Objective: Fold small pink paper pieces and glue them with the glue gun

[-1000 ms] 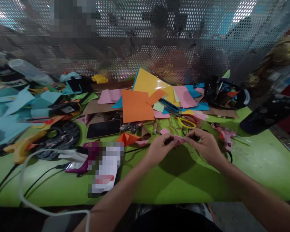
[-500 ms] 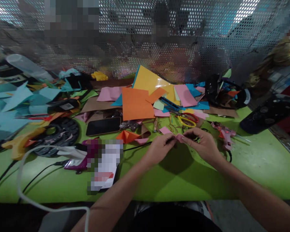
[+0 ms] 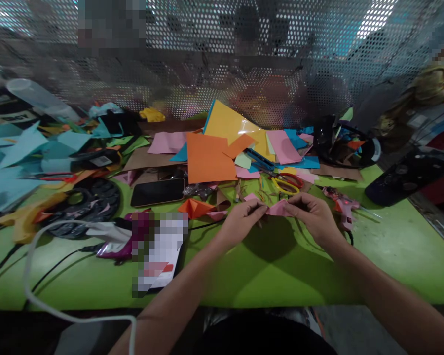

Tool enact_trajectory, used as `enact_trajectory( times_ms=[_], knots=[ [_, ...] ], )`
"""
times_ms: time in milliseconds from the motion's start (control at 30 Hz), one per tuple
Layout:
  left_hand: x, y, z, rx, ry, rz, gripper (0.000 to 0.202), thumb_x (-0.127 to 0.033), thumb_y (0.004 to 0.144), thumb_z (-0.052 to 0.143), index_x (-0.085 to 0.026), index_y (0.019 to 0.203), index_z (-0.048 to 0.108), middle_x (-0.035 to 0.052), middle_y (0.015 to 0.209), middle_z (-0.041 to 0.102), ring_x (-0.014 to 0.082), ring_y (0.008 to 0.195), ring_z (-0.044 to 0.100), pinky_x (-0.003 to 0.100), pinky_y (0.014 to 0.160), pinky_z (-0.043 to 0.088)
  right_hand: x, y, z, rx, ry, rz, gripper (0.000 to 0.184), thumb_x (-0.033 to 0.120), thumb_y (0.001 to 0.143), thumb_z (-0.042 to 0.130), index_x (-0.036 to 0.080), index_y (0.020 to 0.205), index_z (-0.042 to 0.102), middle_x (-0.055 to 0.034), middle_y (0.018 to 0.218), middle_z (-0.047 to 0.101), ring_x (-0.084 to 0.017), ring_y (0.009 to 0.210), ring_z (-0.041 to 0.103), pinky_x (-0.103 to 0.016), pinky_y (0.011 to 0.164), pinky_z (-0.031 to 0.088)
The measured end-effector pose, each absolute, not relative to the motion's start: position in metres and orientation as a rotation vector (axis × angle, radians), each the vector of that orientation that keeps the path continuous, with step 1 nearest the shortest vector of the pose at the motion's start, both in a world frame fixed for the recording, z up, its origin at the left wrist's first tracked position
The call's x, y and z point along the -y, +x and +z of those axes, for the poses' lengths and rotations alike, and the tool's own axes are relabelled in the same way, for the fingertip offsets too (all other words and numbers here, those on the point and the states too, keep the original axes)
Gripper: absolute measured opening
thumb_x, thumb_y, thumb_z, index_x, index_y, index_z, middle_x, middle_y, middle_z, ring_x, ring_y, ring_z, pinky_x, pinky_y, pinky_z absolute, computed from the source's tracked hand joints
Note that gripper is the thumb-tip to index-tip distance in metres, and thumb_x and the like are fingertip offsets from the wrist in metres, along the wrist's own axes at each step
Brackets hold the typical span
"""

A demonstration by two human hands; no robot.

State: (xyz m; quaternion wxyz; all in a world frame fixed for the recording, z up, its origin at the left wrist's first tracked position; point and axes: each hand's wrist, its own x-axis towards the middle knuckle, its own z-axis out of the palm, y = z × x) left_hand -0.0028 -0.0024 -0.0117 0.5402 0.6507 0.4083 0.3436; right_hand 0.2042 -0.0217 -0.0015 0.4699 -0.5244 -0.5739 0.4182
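A small piece of pink paper (image 3: 278, 208) is stretched between my two hands, just above the green table. My left hand (image 3: 241, 222) pinches its left end between thumb and fingers. At its right end, the thumb and fingertips of my right hand (image 3: 311, 217) close on the paper. Just beyond my hands lie yellow-and-red-handled scissors (image 3: 285, 184). A folded orange paper piece (image 3: 195, 208) sits to the left of my left hand. To the right of my right hand rests a pink glue gun (image 3: 345, 206).
Coloured sheets, including an orange sheet (image 3: 210, 158), cover the back of the table (image 3: 403, 256). Leftward are a black phone (image 3: 158, 192), a second phone with a lit screen (image 3: 166, 254), a power strip (image 3: 114, 246) and a yellow glue gun (image 3: 37, 214). A dark bottle (image 3: 399, 175) lies at right.
My hands have moved slightly apart, and more of the pink paper now shows between them. The things on the table have stayed in place.
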Motion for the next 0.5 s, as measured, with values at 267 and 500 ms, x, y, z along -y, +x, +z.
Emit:
enact_trajectory(
  times_ms=[267, 500],
  knots=[
    [0.0040, -0.0017, -0.0065, -0.962, 1.549, 0.788, 0.023, -0.038, 0.090, 0.057, -0.016, 0.082, 0.062, 0.0006, 0.073, 0.061, 0.0125, 0.066, 0.056, 0.025, 0.064, 0.043, 0.0225, 0.2060, -0.0020, 1.405, -1.267, 1.029, 0.021, 0.039, 0.078, 0.077, 0.019, 0.079, 0.070, -0.0008, 0.074, 0.067, -0.016, 0.070, 0.058, -0.029, 0.068, 0.044],
    [0.0035, -0.0022, -0.0104, -1.112, 1.814, 0.786, 0.025, -0.036, 0.095, 0.048, -0.018, 0.079, 0.058, 0.0004, 0.073, 0.061, 0.0149, 0.070, 0.056, 0.026, 0.067, 0.040, 0.0237, 0.2044, -0.0019, 1.457, -1.301, 0.981, 0.021, 0.039, 0.079, 0.075, 0.019, 0.078, 0.070, -0.0013, 0.073, 0.067, -0.017, 0.070, 0.059, -0.029, 0.065, 0.045]
  ],
)
